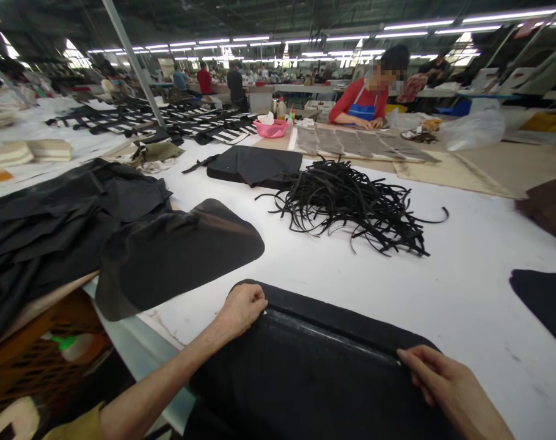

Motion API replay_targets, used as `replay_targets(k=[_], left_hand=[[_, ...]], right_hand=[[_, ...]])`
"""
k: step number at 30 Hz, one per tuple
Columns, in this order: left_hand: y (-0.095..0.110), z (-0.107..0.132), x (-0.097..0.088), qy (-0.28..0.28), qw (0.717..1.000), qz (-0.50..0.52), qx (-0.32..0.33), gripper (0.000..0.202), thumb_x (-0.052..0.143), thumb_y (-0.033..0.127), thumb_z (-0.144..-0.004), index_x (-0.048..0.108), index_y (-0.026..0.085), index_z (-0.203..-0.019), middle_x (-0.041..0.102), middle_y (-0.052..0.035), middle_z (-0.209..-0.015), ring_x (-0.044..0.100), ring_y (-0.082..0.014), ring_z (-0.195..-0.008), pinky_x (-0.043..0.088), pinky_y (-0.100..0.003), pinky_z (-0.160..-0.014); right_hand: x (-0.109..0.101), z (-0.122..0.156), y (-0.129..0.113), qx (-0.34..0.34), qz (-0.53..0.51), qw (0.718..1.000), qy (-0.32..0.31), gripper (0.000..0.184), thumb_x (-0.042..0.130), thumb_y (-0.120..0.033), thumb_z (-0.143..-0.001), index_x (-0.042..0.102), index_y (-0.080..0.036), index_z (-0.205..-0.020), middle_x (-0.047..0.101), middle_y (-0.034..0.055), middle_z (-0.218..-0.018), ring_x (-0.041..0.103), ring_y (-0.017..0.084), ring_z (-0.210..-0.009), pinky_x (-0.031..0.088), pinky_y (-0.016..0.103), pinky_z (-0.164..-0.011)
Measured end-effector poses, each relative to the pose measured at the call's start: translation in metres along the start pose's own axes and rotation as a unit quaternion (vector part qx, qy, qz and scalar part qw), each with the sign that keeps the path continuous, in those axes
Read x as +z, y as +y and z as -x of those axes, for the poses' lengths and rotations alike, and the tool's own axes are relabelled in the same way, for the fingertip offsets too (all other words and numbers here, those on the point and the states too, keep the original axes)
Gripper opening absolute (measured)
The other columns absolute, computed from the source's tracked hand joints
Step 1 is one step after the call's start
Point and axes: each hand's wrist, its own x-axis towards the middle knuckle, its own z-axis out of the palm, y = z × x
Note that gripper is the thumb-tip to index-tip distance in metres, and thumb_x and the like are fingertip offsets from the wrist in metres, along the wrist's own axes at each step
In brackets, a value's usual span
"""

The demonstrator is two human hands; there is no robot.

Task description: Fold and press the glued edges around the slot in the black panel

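Observation:
A large black fabric panel (314, 379) with rounded corners lies at the table's near edge, its lower part running out of view. Along its far side runs a narrow glossy band (333, 336), and a flat black margin (333, 308) lies beyond that. At the band's left end, my left hand (244, 308) is closed in a pinch on the panel, a tiny white spot by the fingertips. My right hand (436, 379) pinches the panel at the band's right end, thumb on top and fingers curled. Whether a separate thin strip is between the fingers, I cannot tell.
A tangled heap of black strips (355, 201) lies on the white table (479, 256). Black panels are stacked (255, 164) behind it; another black panel (181, 256) and piled black fabric (67, 208) lie left. Across the table, a person in red (363, 104) works near a pink basket (271, 128).

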Motion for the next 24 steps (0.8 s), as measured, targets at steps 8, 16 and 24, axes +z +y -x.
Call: replay_targets(k=[8, 16, 24], left_hand=[[-0.003, 0.000, 0.000, -0.015, 1.000, -0.020, -0.007, 0.012, 0.042, 0.026, -0.071, 0.049, 0.019, -0.065, 0.052, 0.0034, -0.046, 0.050, -0.0131, -0.034, 0.033, -0.019, -0.030], [0.001, 0.004, -0.001, -0.004, 0.999, -0.049, 0.008, 0.012, 0.040, 0.025, -0.073, 0.048, 0.019, -0.065, 0.048, 0.0049, -0.044, 0.051, -0.0127, -0.035, 0.033, -0.018, -0.032], [0.007, 0.007, -0.002, 0.012, 0.993, -0.111, 0.031, 0.012, 0.041, 0.021, -0.074, 0.047, 0.019, -0.064, 0.046, 0.0069, -0.044, 0.048, -0.0102, -0.035, 0.033, -0.020, -0.040]], right_hand=[[0.004, 0.003, -0.002, 0.024, 0.065, 0.998, 0.006, 0.045, 0.038, -0.065, -0.074, 0.055, -0.024, -0.069, 0.052, -0.0020, -0.056, 0.051, 0.016, -0.052, 0.038, 0.027, -0.052], [0.003, -0.001, -0.004, 0.040, 0.033, 0.999, -0.009, 0.044, 0.044, -0.065, -0.073, 0.054, -0.023, -0.065, 0.052, -0.0013, -0.052, 0.049, 0.016, -0.048, 0.037, 0.028, -0.048], [0.004, 0.004, -0.011, 0.019, 0.033, 0.999, 0.002, 0.042, 0.043, -0.062, -0.075, 0.051, -0.023, -0.062, 0.050, -0.0019, -0.051, 0.047, 0.015, -0.046, 0.035, 0.028, -0.048]])
